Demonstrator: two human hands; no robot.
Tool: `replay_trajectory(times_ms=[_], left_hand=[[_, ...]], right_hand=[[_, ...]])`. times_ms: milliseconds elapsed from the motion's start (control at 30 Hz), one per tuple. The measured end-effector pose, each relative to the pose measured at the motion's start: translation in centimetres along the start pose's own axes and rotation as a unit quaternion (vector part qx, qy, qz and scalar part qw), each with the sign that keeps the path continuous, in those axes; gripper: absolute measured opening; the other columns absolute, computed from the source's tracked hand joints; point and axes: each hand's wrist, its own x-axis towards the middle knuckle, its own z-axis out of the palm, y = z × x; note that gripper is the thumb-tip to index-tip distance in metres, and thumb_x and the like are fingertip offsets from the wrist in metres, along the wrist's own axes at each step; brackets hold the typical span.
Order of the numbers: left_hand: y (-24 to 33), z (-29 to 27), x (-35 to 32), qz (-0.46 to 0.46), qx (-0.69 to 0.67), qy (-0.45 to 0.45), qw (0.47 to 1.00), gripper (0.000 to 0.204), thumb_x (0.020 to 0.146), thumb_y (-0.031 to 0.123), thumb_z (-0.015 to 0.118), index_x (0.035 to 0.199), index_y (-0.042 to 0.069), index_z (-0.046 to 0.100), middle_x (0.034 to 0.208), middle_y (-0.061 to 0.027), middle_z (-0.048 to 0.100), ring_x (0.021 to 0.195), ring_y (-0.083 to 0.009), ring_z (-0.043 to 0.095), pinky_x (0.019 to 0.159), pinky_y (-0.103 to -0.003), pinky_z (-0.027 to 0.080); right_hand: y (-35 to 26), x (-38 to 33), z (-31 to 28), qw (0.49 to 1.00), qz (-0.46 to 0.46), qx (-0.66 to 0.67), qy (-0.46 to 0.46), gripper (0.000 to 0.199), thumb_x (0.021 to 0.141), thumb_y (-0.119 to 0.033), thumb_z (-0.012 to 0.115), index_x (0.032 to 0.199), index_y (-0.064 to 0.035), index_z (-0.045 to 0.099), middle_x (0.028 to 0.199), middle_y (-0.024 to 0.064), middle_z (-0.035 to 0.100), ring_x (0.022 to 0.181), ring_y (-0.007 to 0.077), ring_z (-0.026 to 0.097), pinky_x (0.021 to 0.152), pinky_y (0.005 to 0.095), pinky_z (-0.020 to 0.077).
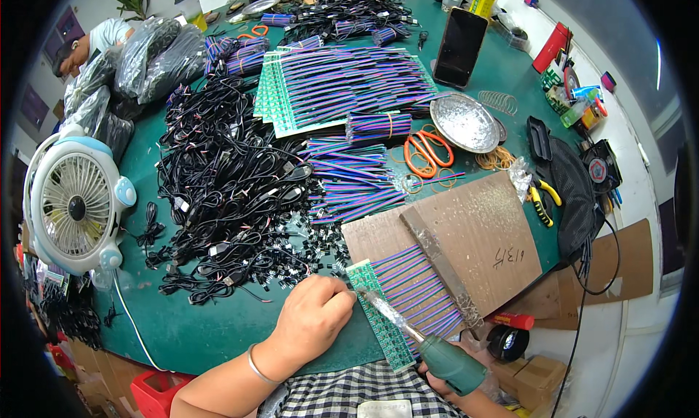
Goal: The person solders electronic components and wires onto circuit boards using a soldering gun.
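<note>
A green bench (182, 332) fills the work area, with a white wall along its right side. A wooden board (499, 225) lies at the near right edge of the bench. On it, a narrow bar (439, 265) lies across a row of multicoloured wires (413, 294). The wires run to a green circuit board strip (392, 341), positioned at the near left edge of the wooden board and extending beyond it toward the person.

The right hand (435, 383), partly hidden, grips the green handle of the soldering iron (453, 365); the tip points to the upper end of the strip. The left hand (317, 312) is narrow, fingers curled, just beside that end; whether it pinches anything cannot be determined.

A heap of black cables (226, 178) occupies the left-centre. A fan (76, 207) stands at far left. Orange-handled scissors (429, 154) lie beside a round metal dish (464, 123).
</note>
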Motion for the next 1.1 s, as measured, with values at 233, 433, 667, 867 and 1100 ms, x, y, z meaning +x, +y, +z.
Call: replay_trajectory(times_ms=[233, 433, 667, 867, 1100], left_hand=[[0.0, 0.0, -0.1, -0.005, -0.007, -0.012, 1.000, 0.019, 0.069, 0.001, 0.068, 0.084, 0.005, 0.058, 0.086, -0.0069, 0.058, 0.077, -0.0255, 0.057, 0.068, -0.035, 0.048], [0.0, 0.1, 0.1, -0.002, -0.009, 0.016, 1.000, 0.024, 0.061, -0.001, 0.073, 0.081, 0.007, 0.061, 0.082, -0.0058, 0.059, 0.072, -0.0244, 0.058, 0.063, -0.035, 0.047], [-0.1, 0.0, -0.1, -0.009, -0.010, -0.011, 1.000, 0.019, 0.069, 0.001, 0.067, 0.085, 0.005, 0.058, 0.086, -0.0071, 0.058, 0.077, -0.0256, 0.057, 0.068, -0.036, 0.049], [-0.1, 0.1, 0.0, -0.008, -0.016, -0.010, 1.000, 0.019, 0.069, 0.001, 0.067, 0.085, 0.005, 0.058, 0.086, -0.0068, 0.058, 0.077, -0.0255, 0.057, 0.068, -0.036, 0.049], [0.0, 0.0, 0.0, -0.009, -0.008, 0.011, 1.000, 0.027, 0.060, -0.002, 0.073, 0.082, 0.007, 0.060, 0.082, -0.0052, 0.060, 0.072, -0.0241, 0.058, 0.063, -0.035, 0.047]], right_hand=[[-1.6, 1.2, 0.1, 0.984, -0.083, -0.149, 0.041, 0.014, 0.072, -0.002, 0.073, 0.083, -0.0015, 0.064, 0.070, 0.0060, 0.066, 0.062, 0.0160, 0.063, 0.058, 0.0270, 0.0496], [-1.1, 0.3, 0.1, 0.990, -0.046, -0.127, 0.038, 0.011, 0.071, -0.007, 0.073, 0.078, -0.0029, 0.066, 0.070, 0.0053, 0.067, 0.060, 0.0156, 0.063, 0.057, 0.0262, 0.0487], [-1.7, 1.2, 0.4, 0.970, -0.113, -0.193, 0.096, 0.009, 0.073, -0.012, 0.070, 0.067, -0.0065, 0.066, 0.065, 0.0037, 0.065, 0.056, 0.0153, 0.061, 0.055, 0.0263, 0.0474], [-1.4, -0.1, 0.6, 0.993, 0.093, 0.036, 0.064, 0.010, 0.078, -0.011, 0.066, 0.073, -0.0030, 0.065, 0.064, 0.0051, 0.063, 0.057, 0.0169, 0.060, 0.055, 0.0264, 0.0458], [-0.8, -0.4, 1.3, 0.992, 0.016, 0.004, 0.128, 0.006, 0.073, -0.004, 0.068, 0.077, -0.0013, 0.065, 0.065, 0.0059, 0.064, 0.057, 0.0163, 0.059, 0.054, 0.0260, 0.0455]])
